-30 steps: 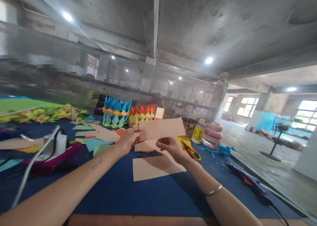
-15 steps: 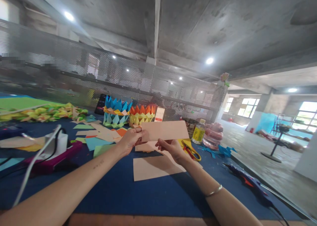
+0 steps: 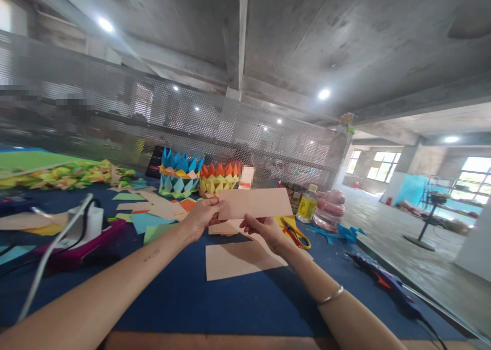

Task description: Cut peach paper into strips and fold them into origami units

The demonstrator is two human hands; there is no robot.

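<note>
A peach-coloured strip of paper (image 3: 257,203) is held up above the table. My left hand (image 3: 205,216) pinches its left end between thumb and fingers. At the lower edge, my right hand (image 3: 264,230) has its thumb and curled fingers closed on the same paper. Beneath my hands, a larger peach sheet (image 3: 238,260) lies flat on the blue tabletop. Yellow-handled scissors (image 3: 297,235) rest just beyond my right wrist. Behind the strip stand two folded-paper rings, one blue and green (image 3: 178,181), the other orange and yellow (image 3: 218,179).
Loose coloured paper (image 3: 153,219) and a magenta power strip (image 3: 82,248) lie to the left. On the right are a yellow-labelled bottle (image 3: 307,204), a pink bottle (image 3: 330,212), blue paper scraps (image 3: 341,233) and a glue gun (image 3: 387,283). A perforated metal screen (image 3: 215,125) stands behind.
Almost nothing differs. Both hands stay on the peach paper in the same pose, and the whole view has shifted very slightly.
</note>
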